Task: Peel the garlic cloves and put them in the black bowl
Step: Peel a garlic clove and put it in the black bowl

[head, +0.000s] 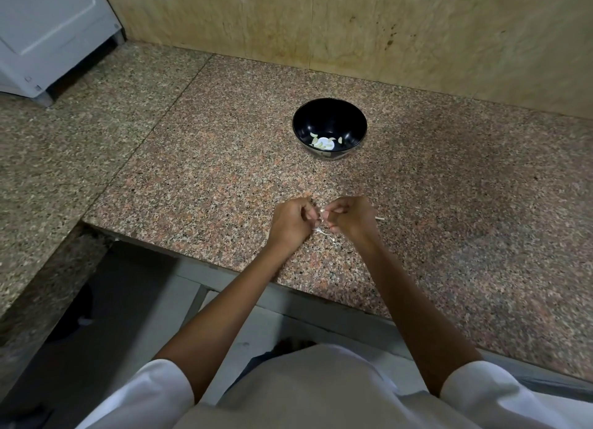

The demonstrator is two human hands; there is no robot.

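The black bowl (330, 114) stands on the granite counter beyond my hands, and several pale peeled cloves (322, 142) lie in its bottom. Closer to the front edge, my left hand (290, 221) and my right hand (351, 216) meet with curled fingers. Between their fingertips they pinch a small garlic clove (322, 212), mostly hidden by the fingers. Thin white bits of garlic skin (322, 232) lie on the counter just below the hands.
The speckled granite counter (449, 223) runs to a beige stone wall (353, 27) behind. A small pale stalk piece (380, 218) lies right of my right hand. A white appliance (48, 33) stands at the far left. The counter's front edge runs just below my wrists.
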